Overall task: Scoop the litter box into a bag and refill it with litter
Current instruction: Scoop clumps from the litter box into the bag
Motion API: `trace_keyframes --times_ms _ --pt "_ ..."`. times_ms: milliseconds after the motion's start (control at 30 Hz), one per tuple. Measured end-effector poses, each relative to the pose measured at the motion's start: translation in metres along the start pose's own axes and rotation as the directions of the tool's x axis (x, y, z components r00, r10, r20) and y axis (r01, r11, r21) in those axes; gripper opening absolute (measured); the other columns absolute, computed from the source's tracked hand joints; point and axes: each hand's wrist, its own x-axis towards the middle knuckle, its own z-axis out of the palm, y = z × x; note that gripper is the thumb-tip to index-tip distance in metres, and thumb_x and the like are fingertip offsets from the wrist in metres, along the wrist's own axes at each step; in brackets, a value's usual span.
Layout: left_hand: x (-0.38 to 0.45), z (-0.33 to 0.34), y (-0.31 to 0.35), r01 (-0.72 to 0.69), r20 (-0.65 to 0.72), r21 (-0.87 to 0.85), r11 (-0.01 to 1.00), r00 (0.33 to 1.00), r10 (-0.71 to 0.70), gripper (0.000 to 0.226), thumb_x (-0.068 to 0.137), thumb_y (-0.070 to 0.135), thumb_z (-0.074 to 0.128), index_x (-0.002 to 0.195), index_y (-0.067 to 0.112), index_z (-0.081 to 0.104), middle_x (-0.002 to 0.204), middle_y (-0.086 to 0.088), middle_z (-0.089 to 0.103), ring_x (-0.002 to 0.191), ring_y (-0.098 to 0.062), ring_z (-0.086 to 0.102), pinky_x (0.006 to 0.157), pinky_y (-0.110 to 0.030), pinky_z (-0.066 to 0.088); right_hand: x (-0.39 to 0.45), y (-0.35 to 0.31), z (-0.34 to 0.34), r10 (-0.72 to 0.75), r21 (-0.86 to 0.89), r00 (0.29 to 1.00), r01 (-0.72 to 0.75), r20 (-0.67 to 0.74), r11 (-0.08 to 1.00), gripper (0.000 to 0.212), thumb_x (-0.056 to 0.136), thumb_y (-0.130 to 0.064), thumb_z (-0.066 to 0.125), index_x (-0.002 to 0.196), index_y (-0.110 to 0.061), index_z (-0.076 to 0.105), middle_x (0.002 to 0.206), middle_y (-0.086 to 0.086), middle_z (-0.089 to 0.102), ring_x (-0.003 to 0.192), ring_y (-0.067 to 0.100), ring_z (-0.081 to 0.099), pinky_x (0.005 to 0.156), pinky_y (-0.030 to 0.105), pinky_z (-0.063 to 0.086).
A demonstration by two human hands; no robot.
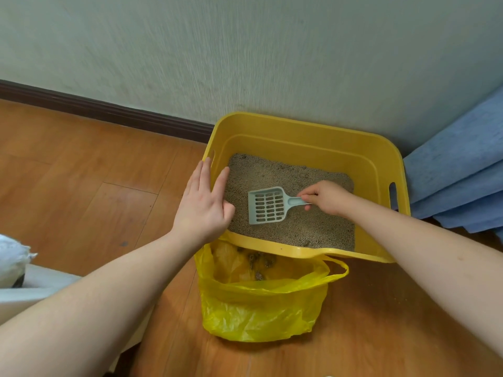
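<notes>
Rightward, hands (325, 197) pinching scoop (268, 204).

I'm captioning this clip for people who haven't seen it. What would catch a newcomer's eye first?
The bright yellow litter box against the wall, with a pale scoop lying on the grey litter. The right hand pinches the scoop's handle, while the left hand rests on the box's left rim. In front of the box stands an open yellow bag with clumps inside.
</notes>
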Motion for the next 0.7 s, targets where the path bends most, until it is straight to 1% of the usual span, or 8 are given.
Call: trace_keyframes --times_ms 100,233,300,400,533,600,700 --pt "0.0 0.0 -0.001 0.002 -0.003 -0.02 1.0 1.0 -0.002 0.072 0.084 0.04 0.027 0.152 0.017 0.024 0.161 -0.02 0.008 0.149 -0.033 0.007 0.12 -0.046 0.014 0.001 -0.013 0.005 -0.001 -0.1 0.999 0.004 0.033 0.995 0.025 0.098 -0.028 0.051 0.118 -0.028 0.066 0.081 -0.01 0.07 0.048 0.007 0.041 0.043 0.021 0.029" --pt "0.0 0.0 -0.003 -0.003 -0.021 -0.07 0.998 1.0 0.001 0.069 0.086 0.036 0.028 0.151 0.014 0.027 0.16 -0.02 0.011 0.148 -0.033 0.009 0.12 -0.045 0.015 0.003 -0.031 0.013 0.017 -0.085 0.999 -0.014 0.027 0.996 0.025 0.098 -0.027 0.052 0.119 -0.024 0.065 0.083 -0.004 0.07 0.046 0.003 0.043 0.039 0.017 0.03" --pt "0.0 0.001 -0.004 -0.002 -0.028 -0.089 0.996 1.0 0.0 0.068 0.087 0.034 0.028 0.151 0.013 0.027 0.16 -0.02 0.012 0.148 -0.032 0.01 0.12 -0.045 0.016 0.005 -0.04 0.018 0.025 -0.051 1.0 -0.024 0.013 0.998 0.024 0.099 -0.026 0.051 0.117 -0.021 0.067 0.082 -0.002 0.069 0.047 0.001 0.045 0.039 0.017 0.031" --pt "0.001 0.002 -0.005 -0.007 -0.037 -0.1 0.995 0.999 0.004 0.067 0.087 0.034 0.027 0.15 0.011 0.029 0.16 -0.02 0.013 0.148 -0.032 0.011 0.12 -0.045 0.016 0.007 -0.052 0.032 0.012 -0.011 1.0 -0.012 -0.007 1.0 0.025 0.099 -0.025 0.049 0.115 -0.019 0.068 0.083 0.0 0.069 0.049 0.005 0.047 0.044 0.021 0.034" --pt "0.001 0.002 -0.004 -0.009 -0.043 -0.104 0.995 0.999 0.005 0.066 0.088 0.034 0.027 0.15 0.011 0.029 0.159 -0.02 0.015 0.148 -0.032 0.013 0.12 -0.044 0.016 0.006 -0.062 0.062 -0.004 0.063 1.0 0.006 -0.031 0.998 0.028 0.1 -0.022 0.047 0.123 -0.019 0.063 0.084 -0.002 0.066 0.052 0.006 0.048 0.045 0.02 0.034" --pt "0.001 0.002 -0.004 -0.012 -0.051 -0.103 0.995 0.999 0.006 0.065 0.089 0.033 0.028 0.15 0.011 0.029 0.159 -0.02 0.016 0.147 -0.032 0.014 0.12 -0.044 0.017 0.006 -0.061 0.068 0.029 0.163 0.999 -0.024 -0.026 0.986 0.029 0.101 -0.023 0.047 0.126 -0.02 0.061 0.084 -0.003 0.065 0.052 0.004 0.047 0.045 0.018 0.032" --pt "0.001 0.002 -0.004 -0.015 -0.051 -0.098 0.995 0.999 0.011 0.065 0.089 0.034 0.027 0.15 0.011 0.029 0.159 -0.021 0.017 0.147 -0.033 0.015 0.12 -0.044 0.017 0.006 -0.049 0.069 0.056 0.307 0.998 -0.065 0.038 0.949 0.03 0.1 -0.025 0.047 0.126 -0.02 0.062 0.083 -0.002 0.068 0.046 0.007 0.037 0.041 0.02 0.028"
